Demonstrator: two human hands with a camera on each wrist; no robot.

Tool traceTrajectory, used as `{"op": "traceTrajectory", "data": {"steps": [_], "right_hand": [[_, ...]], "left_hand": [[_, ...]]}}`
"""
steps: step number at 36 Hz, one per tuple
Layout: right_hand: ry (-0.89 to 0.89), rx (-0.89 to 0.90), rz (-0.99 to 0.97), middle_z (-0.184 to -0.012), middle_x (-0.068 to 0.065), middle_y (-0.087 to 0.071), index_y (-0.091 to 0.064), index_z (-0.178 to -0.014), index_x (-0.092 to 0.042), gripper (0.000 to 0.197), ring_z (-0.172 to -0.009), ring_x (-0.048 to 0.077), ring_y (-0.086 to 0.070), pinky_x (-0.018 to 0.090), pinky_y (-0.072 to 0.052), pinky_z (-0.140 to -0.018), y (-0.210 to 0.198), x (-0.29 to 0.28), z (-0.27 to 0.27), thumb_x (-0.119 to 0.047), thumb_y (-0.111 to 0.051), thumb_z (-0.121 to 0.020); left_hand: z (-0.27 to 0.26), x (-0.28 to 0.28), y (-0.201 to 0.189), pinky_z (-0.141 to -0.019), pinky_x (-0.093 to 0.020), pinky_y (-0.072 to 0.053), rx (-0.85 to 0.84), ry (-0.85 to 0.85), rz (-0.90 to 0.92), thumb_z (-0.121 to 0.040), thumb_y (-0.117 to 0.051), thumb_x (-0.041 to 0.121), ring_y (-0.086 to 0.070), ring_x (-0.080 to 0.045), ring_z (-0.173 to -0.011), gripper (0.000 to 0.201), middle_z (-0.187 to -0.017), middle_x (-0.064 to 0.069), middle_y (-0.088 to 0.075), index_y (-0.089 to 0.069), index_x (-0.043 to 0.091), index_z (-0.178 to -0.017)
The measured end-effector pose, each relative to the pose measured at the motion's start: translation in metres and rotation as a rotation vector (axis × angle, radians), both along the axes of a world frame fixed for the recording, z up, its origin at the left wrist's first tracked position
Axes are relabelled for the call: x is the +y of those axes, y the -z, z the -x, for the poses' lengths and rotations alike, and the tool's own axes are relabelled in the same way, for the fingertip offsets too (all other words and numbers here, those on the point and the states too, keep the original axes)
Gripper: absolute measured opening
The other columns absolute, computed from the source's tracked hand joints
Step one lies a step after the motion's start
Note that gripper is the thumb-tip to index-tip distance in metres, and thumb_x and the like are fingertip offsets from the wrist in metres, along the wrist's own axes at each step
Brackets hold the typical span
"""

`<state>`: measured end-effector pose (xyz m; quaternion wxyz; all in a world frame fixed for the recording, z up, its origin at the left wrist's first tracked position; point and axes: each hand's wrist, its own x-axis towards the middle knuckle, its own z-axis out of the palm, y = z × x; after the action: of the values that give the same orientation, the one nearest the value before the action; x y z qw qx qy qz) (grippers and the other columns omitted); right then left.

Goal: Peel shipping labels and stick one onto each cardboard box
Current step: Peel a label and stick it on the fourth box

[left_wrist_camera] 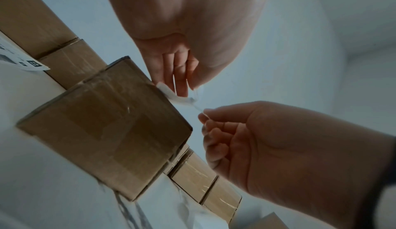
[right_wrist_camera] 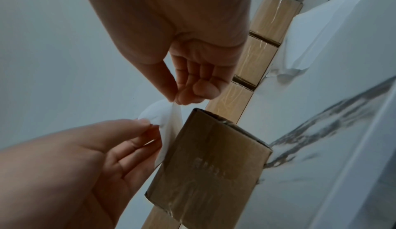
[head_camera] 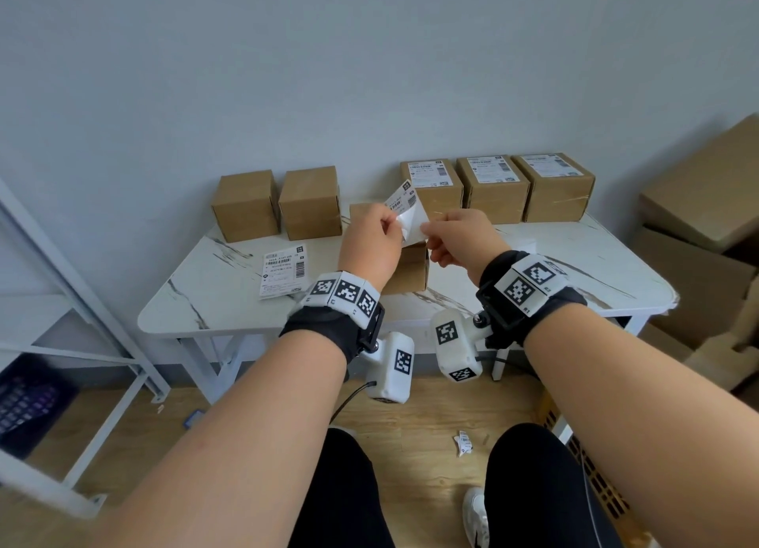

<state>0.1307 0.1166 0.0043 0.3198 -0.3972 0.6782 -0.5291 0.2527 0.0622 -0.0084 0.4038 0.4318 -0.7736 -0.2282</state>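
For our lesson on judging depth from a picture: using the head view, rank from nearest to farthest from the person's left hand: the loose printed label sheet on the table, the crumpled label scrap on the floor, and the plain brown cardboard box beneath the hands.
From the left hand:
1. Plain brown cardboard box, just right, beneath the hands.
2. Loose printed label sheet, left, flat on the white marble-patterned table.
3. Crumpled label scrap, down on the wooden floor.

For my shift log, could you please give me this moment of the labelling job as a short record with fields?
left hand: pinches the printed label
right hand: pinches the white backing, peeling it away
labelled boxes: three, back right of the table, e.g.
bare boxes: two at back left, one under the hands
spare label: flat on the table
floor: crumpled scrap
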Motion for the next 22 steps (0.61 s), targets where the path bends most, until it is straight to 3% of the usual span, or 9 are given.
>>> {"op": "traceTrajectory", "data": {"steps": [8,15,18,20,22], "right_hand": [[0.126,-0.048,0.054,-0.065,0.007,-0.056,-0.057,-0.077,-0.008,0.016,-0.051,0.017,-0.051,0.025,-0.044,-0.05,0.003,0.005,0.013,-0.006,-0.055,-0.093],[0.241,-0.078,0.025,-0.066,0.007,-0.055,-0.056,-0.076,-0.008,0.018,-0.052,0.019,-0.052,0.027,-0.044,-0.05,0.008,0.013,0.039,-0.006,-0.052,-0.093],[0.279,-0.102,-0.023,-0.068,0.008,-0.056,-0.059,-0.097,-0.002,0.01,-0.05,0.02,-0.053,0.028,-0.044,-0.048,0.009,0.018,0.049,-0.008,-0.052,-0.093],[0.304,-0.128,-0.062,-0.068,0.007,-0.056,-0.054,-0.124,0.002,0.033,-0.05,0.02,-0.053,0.028,-0.043,-0.046,0.011,0.021,0.057,-0.009,-0.051,-0.093],[0.321,-0.147,-0.095,-0.068,0.007,-0.056,-0.051,-0.13,0.004,0.038,-0.051,0.02,-0.053,0.028,-0.044,-0.047,0.013,0.024,0.063,-0.01,-0.051,-0.094]], "left_hand": [[0.007,0.006,-0.005,-0.07,-0.032,-0.047,0.078,-0.072,0.118,-0.096,-0.045,0.019,-0.056,-0.019,-0.079,0.015,-0.094,-0.002,-0.063,-0.058,0.011,-0.098],[0.023,0.004,-0.011,-0.069,-0.03,-0.044,0.124,-0.117,0.132,-0.096,-0.045,0.018,-0.058,-0.021,-0.084,0.015,-0.095,-0.003,-0.064,-0.058,0.011,-0.097],[0.032,0.003,-0.013,-0.069,-0.031,-0.046,0.129,-0.129,0.101,-0.096,-0.045,0.02,-0.058,-0.022,-0.082,0.015,-0.09,0.0,-0.063,-0.058,0.014,-0.096],[0.036,0.003,-0.013,-0.071,-0.033,-0.048,0.137,-0.124,0.072,-0.096,-0.044,0.02,-0.058,-0.023,-0.082,0.015,-0.086,0.003,-0.059,-0.058,0.013,-0.097],[0.04,0.002,-0.014,-0.072,-0.034,-0.048,0.147,-0.132,0.055,-0.096,-0.044,0.019,-0.059,-0.025,-0.083,0.015,-0.084,0.003,-0.057,-0.057,0.013,-0.097]]}}
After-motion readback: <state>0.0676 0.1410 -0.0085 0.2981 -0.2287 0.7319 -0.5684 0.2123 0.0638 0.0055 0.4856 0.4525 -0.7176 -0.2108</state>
